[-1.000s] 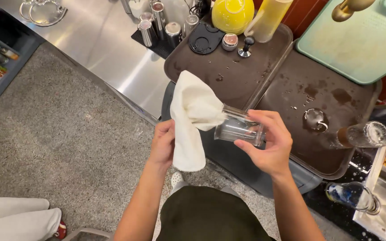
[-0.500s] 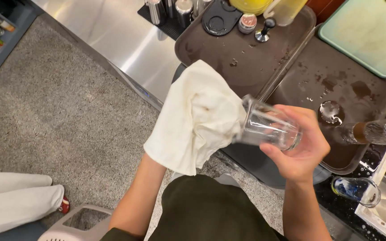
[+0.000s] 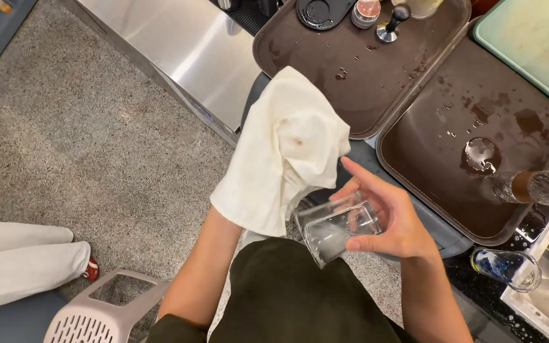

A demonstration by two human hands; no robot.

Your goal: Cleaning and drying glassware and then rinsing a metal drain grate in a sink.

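While right hand point(image 3: 395, 225) keeps a clenched grip on clear glass point(image 3: 335, 228), left hand cloth-covered, grip undeterminable, white cloth point(image 3: 284, 152) at eleven o'clock, touching glass.

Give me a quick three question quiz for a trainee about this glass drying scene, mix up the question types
1. True or false: the right hand holds the clear glass.
2. What covers the left hand? A) the white cloth B) a rubber glove C) a sponge
3. Fill in: the two brown trays show wet ____ on their surfaces.

Key
1. True: its fingers wrap the glass.
2. A: the cloth is draped over the hand, hiding it.
3. Spots; a small round puddle sits on the nearer tray.
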